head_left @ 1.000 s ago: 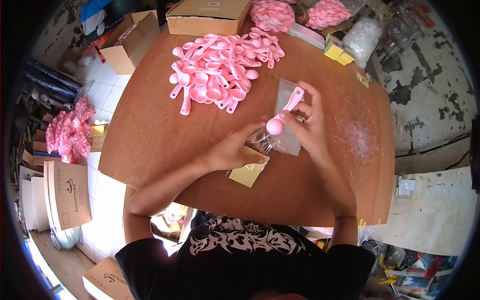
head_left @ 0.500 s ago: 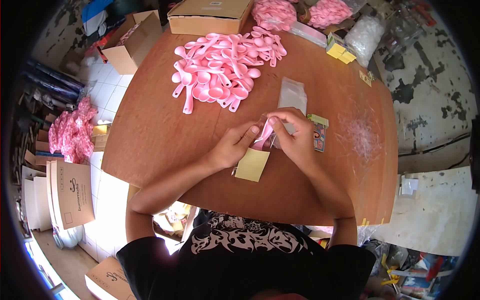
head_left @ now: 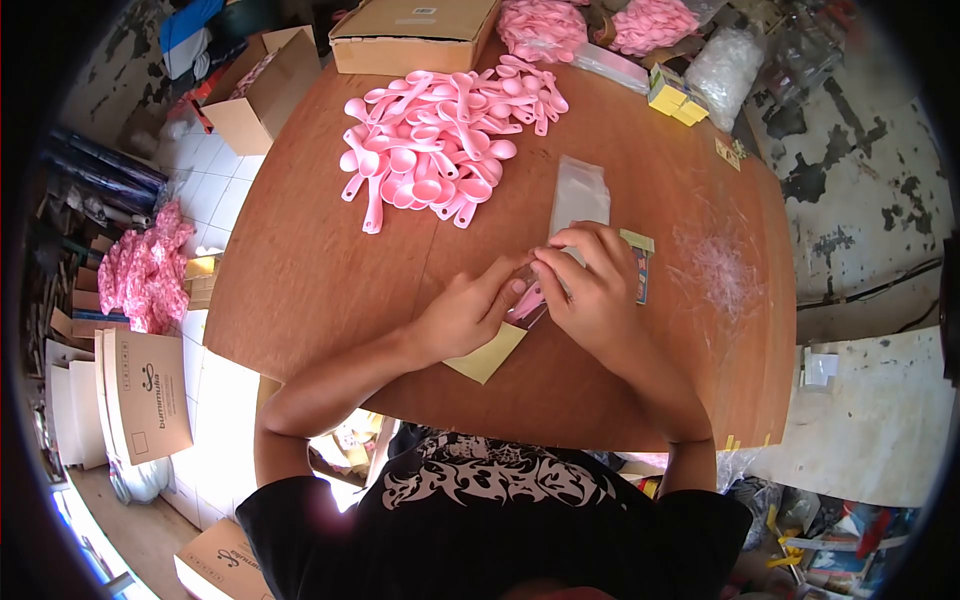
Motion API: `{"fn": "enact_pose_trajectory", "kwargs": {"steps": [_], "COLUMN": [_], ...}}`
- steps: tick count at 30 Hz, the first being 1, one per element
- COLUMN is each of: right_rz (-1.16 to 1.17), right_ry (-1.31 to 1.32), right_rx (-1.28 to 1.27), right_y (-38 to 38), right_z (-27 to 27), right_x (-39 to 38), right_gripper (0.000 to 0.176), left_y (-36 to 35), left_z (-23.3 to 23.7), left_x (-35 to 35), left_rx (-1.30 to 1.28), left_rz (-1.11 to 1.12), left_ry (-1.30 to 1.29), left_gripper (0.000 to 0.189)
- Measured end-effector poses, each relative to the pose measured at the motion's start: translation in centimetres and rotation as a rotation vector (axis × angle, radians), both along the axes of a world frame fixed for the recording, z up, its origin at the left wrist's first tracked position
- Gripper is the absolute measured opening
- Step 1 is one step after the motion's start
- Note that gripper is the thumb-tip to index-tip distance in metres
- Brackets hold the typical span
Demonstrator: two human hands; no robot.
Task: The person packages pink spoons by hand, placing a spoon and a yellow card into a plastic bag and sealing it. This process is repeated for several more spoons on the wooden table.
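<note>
Head view: left hand (head_left: 462,312) and right hand (head_left: 590,285) nearly together, fingertips pinching top of clear packet (head_left: 530,284); pink spoon (head_left: 527,301) inside, between hands; yellow card (head_left: 487,357) below left fingers; spoon pile (head_left: 430,145) beyond left hand

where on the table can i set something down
Bare: between the spoons and left forearm; between the card and the near edge of the table. Crowded: far edge, with box and bags; around left hand and right hand.
</note>
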State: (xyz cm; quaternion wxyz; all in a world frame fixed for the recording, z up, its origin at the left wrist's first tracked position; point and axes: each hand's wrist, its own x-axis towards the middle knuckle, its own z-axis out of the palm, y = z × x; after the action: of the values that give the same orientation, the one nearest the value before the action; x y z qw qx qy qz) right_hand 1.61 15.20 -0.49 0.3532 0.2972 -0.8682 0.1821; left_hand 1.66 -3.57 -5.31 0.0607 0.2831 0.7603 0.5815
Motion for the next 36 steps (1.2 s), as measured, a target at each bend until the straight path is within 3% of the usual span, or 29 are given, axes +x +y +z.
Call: {"fn": "enact_pose_trajectory", "kwargs": {"steps": [3,5,9,14,18,20,22,24,25,26,27,30,32,34,36], "right_rz": [-0.007,-0.03,0.007,0.192,0.191,0.289,0.401,0.73,0.829,0.927,0.919,0.022,-0.506,-0.376,-0.131], "right_ry": [0.022,0.038,-0.029,-0.35,-0.462,-0.674,-0.641,-0.638,-0.742,-0.847,-0.847,-0.732,-0.592,-0.636,-0.342], "right_rx": [0.08,0.191,0.176,-0.323,-0.477,-0.862,-0.801,-0.73,-0.836,-0.944,-0.947,-0.635,-0.354,-0.301,-0.106], "right_y": [-0.2,-0.3,0.1,1.2,2.2,4.2,8.4,14.1,16.9,19.4,21.4,27.0,28.6,19.1,13.4], "right_z": [0.0,-0.1,-0.4,0.4,3.0,5.5,8.1,9.0,8.4,6.9,4.9,-2.2,-3.4,3.9,8.7], "right_x": [0.5,0.8,0.6,0.3,1.9,2.6,2.6,0.9,-0.4,-1.0,-0.6,0.3,-1.2,2.7,6.1], "right_gripper": [0.011,0.013,0.015,0.014,0.015,0.01,0.006,0.005,0.003,0.003,0.003,0.01,0.019,0.025,0.018], "left_y": [-0.3,-0.7,-0.9,-0.5,-0.6,-1.0,-0.8,-0.1,-0.3,-0.3,-0.3,-0.4,-0.4,-0.6,-0.4], "left_z": [0.0,-0.3,-0.3,0.5,0.2,0.3,-0.3,-0.6,-0.6,-0.5,-0.6,-0.8,-0.7,-0.7,-0.9], "left_x": [0.0,-0.3,-0.4,-0.1,0.3,0.6,0.3,0.1,0.5,0.5,0.4,0.4,-0.1,0.0,-0.2], "left_rx": [-0.129,-0.317,-0.4,-0.144,0.092,0.196,0.268,0.42,0.478,0.48,0.444,0.38,0.368,0.351,0.367], "left_rz": [0.011,-0.007,-0.032,-0.102,-0.179,-0.066,-0.088,0.006,-0.028,-0.033,-0.017,0.022,0.086,0.082,0.078], "left_ry": [0.126,0.341,0.453,0.373,0.288,0.135,0.004,-0.017,-0.202,-0.206,-0.206,-0.109,0.002,-0.077,-0.119], "left_gripper": [0.027,0.026,0.028,0.037,0.035,0.033,0.037,0.038,0.038,0.038,0.038,0.038,0.039,0.038,0.039]}}
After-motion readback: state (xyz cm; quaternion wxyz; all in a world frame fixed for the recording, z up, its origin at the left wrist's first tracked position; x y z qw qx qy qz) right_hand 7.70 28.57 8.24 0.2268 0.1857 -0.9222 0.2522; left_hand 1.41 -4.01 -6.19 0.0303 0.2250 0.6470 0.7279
